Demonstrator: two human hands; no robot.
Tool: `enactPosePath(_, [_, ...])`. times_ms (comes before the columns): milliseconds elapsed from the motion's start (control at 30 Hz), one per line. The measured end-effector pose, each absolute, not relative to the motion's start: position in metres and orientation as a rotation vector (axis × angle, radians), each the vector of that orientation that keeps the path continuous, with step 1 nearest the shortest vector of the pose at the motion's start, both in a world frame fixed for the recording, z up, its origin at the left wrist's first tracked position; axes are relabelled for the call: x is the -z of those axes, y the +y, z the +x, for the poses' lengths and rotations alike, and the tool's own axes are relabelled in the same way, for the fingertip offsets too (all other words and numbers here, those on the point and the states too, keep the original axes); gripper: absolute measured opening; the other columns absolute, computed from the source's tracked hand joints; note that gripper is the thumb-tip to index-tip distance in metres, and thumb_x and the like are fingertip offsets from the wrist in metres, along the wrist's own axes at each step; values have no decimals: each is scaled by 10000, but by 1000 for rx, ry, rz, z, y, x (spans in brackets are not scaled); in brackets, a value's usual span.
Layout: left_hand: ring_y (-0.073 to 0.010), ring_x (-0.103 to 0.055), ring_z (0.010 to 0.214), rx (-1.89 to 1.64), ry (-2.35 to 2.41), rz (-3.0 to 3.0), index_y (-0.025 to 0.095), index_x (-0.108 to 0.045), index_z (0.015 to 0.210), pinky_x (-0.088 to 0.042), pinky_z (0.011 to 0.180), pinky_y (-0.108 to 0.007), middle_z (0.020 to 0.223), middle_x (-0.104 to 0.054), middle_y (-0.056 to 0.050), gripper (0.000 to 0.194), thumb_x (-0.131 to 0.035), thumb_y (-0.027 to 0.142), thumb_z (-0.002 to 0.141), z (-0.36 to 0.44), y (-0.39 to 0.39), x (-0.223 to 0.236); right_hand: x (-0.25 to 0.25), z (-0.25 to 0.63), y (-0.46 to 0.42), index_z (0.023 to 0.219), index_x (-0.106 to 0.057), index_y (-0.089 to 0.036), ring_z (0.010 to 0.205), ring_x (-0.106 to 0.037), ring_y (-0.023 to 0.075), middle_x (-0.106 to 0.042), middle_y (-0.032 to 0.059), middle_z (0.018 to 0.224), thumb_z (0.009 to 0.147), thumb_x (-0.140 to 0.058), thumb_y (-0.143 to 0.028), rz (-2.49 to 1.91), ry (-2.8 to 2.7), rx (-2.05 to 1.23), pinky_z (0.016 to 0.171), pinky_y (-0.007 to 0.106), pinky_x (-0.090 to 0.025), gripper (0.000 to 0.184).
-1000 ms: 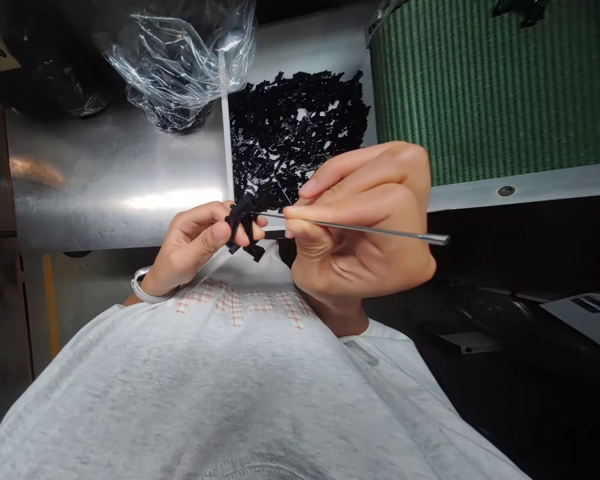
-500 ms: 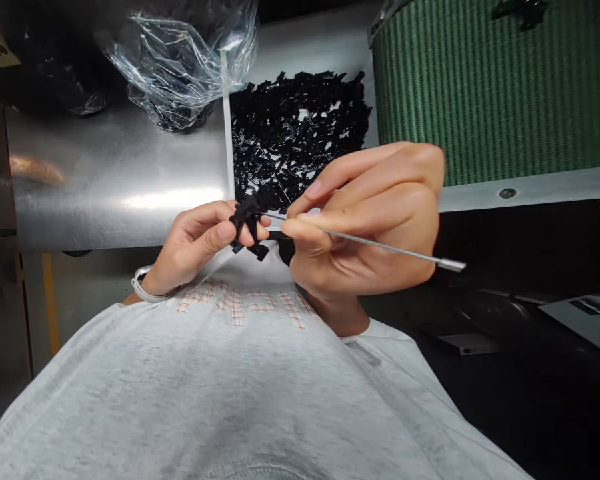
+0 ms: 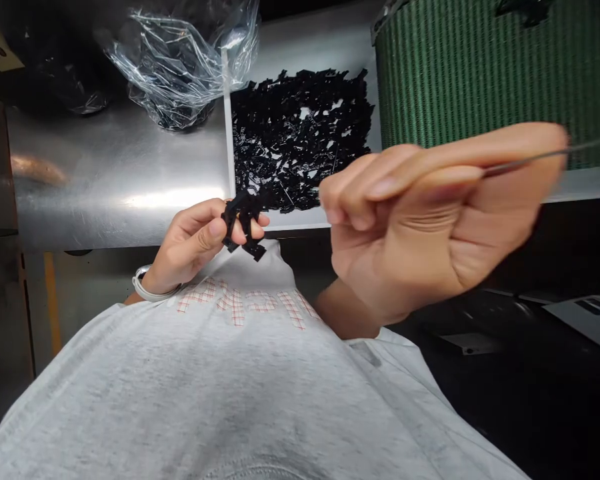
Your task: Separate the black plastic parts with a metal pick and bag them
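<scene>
My left hand [image 3: 195,243] pinches a small cluster of black plastic pieces [image 3: 243,223] between thumb and fingers, close in front of my chest. My right hand [image 3: 430,220] is raised to the right of it, fingers closed round a thin metal rod [image 3: 530,159] that points up and to the right, blurred by motion. The rod's tip is apart from the black pieces. Behind both hands a heap of similar black pieces [image 3: 303,133] lies in a white tray [image 3: 227,120].
A crumpled clear plastic bag [image 3: 180,60] sits on the steel bench [image 3: 115,173] at the back left. A green ribbed container [image 3: 490,73] stands at the back right. Dark machine parts lie low on the right. My grey shirt fills the foreground.
My right hand has pulled the rod away from the black pieces, moving right and nearer the camera, and the rod now points up to the right. The left hand has stayed put.
</scene>
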State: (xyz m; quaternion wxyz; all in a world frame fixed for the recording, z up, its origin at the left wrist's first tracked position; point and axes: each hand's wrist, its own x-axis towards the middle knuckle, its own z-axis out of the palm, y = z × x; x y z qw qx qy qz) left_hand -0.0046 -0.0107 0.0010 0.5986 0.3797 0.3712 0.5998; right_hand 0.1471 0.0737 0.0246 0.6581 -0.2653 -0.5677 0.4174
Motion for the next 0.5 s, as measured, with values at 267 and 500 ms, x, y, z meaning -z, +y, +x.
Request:
enactPosePath(267, [-256,-750,990,-1372,900,960,267,-789,872,-590,1046,-500,795,-677,-36,295,-650,498,991,-8,-9,1,-23,161,75,881,-709,-237,408,-425,41,-560,-108,560,922,-816,-281,-570,-1638,-1526,401,175,-394,123])
enactPosePath(500, [-280,-739,970,-1319,948,942,262,-756,811,-586,1028,-543,715,-640,-36,358,-668,581,947,-9,-11,3,-16,158,80,848,-720,-206,487,-488,79,-594,-52,639,983,-716,-315,-501,-1435,-1832,465,239,-441,173])
